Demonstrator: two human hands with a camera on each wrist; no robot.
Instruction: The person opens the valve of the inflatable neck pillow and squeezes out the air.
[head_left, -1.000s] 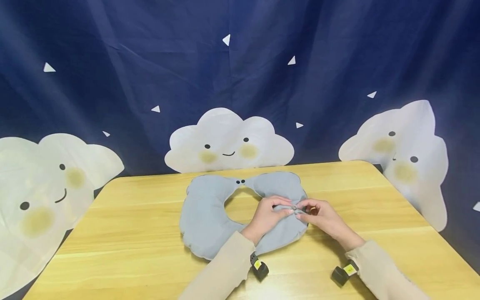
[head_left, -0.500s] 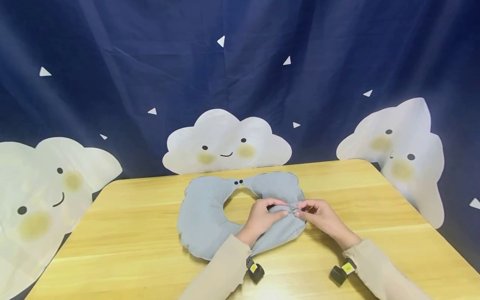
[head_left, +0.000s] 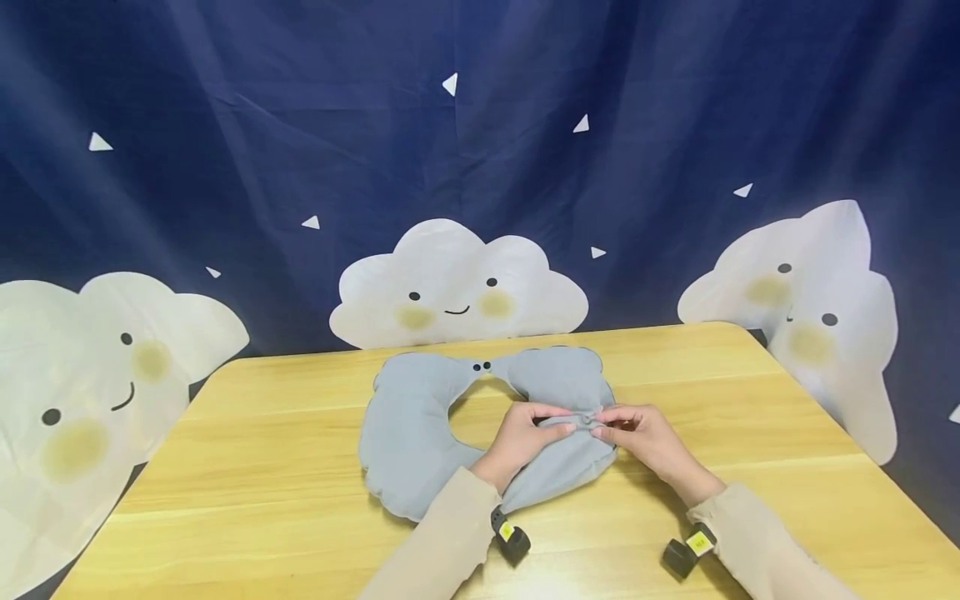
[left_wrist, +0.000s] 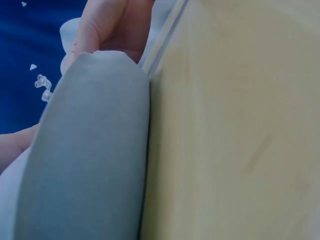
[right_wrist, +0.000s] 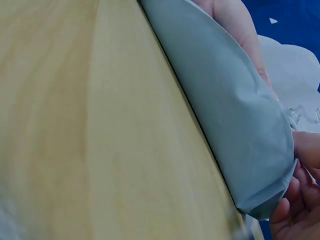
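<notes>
A grey inflatable neck pillow [head_left: 420, 425] lies on the wooden table, puffed up. A clear plastic air valve [left_wrist: 42, 86] stands up from its right arm, with its cap apparently off to one side. My left hand [head_left: 519, 440] pinches the pillow's fabric just left of the valve, thumb and index finger nearly together. On the other side my right hand [head_left: 652, 437] pinches the fabric too, fingertips close to the valve. From the right wrist, the valve [right_wrist: 297, 113] shows above the fabric edge, near the right thumb. Fingers partly hide the valve's base.
The table [head_left: 247, 467] has a light wood grain. Two black snaps [head_left: 482, 367] join the pillow's ends at the far side. A dark blue curtain [head_left: 375, 125] with cloud prints hangs behind the table. Black camera straps sit on both wrists.
My left fingertips have drawn slightly left and nearer, away from the valve. The right fingers have shifted a little, still beside it. The pillow has stayed in place.
</notes>
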